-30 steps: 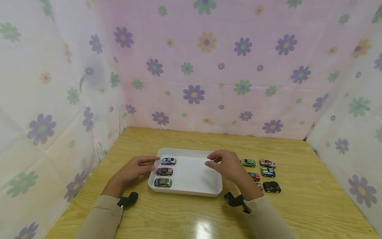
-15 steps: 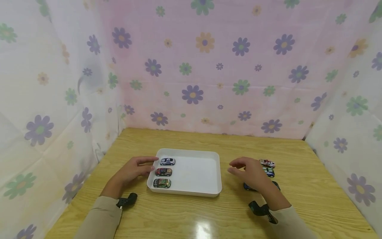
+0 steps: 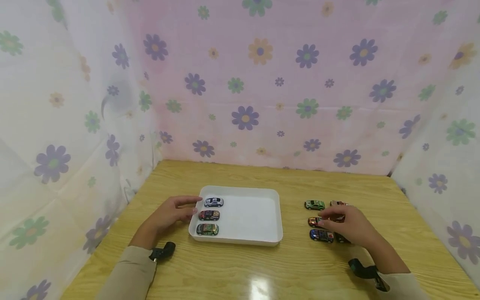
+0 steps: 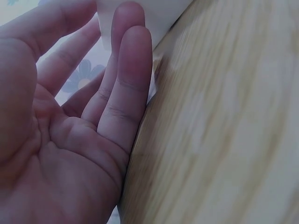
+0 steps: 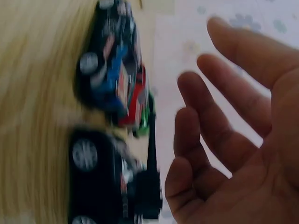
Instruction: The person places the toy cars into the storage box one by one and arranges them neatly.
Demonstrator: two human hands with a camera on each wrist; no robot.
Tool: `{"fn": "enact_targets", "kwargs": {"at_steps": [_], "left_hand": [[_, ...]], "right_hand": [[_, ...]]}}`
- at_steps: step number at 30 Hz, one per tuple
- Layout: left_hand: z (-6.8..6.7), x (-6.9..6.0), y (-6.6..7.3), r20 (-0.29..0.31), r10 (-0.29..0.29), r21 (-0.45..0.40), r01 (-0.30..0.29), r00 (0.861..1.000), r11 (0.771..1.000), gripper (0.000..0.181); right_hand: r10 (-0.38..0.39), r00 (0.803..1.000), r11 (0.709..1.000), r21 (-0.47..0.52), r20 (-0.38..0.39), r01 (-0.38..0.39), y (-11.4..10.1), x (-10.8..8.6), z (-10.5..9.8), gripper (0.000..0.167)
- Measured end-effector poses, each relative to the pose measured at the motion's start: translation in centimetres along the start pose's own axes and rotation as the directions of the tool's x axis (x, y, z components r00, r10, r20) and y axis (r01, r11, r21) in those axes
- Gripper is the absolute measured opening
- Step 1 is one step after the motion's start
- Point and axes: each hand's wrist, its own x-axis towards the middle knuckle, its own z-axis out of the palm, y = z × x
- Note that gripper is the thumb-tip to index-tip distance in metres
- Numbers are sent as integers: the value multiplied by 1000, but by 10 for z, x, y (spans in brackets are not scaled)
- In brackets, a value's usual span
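Note:
The left hand [image 3: 168, 214] rests at the left rim of a white tray [image 3: 251, 216], fingers relaxed; in the left wrist view the hand [image 4: 79, 126] is beside the tray's wall. Inside the tray, a white car [image 3: 213, 202], a red-and-black car [image 3: 208, 215] and a green car [image 3: 207, 229] form a left column. The right hand [image 3: 352, 225] hovers over the cars at the right, fingers partly bent around nothing, near an orange-red car [image 3: 314, 221]. In the right wrist view the hand [image 5: 233, 126] is beside a blue-black car [image 5: 110, 60] and a black car [image 5: 100, 177].
A green car [image 3: 314, 204] and a blue car [image 3: 321, 236] stand right of the tray on the wooden table [image 3: 240, 271]. A red-and-white car [image 3: 339, 203] is partly covered by the right hand. Flowered cloth [image 3: 217, 91] surrounds the table's back and sides.
The right hand has moved right, from above the tray's right side to the cars on the table. The left hand stays at the tray's left rim.

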Motion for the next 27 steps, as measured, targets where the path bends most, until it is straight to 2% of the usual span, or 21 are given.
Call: {"fn": "enact_targets", "kwargs": {"at_steps": [9, 13, 20, 27], "left_hand": [[-1, -1, 1, -19, 33, 4, -33, 999, 999, 55], [1, -1, 1, -21, 53, -8, -53, 998, 999, 57], [2, 0, 3, -45, 44, -20, -45, 998, 999, 57], [2, 1, 1, -37, 44, -40, -46, 998, 998, 56]], "right_hand": [[7, 990, 1000, -1, 144, -7, 11, -1, -15, 35], [7, 987, 1000, -19, 159, -4, 14, -3, -16, 33], [13, 993, 991, -132, 120, 3, 16, -5, -17, 29], [39, 988, 987, -157, 152, -15, 19, -7, -16, 30]]}}
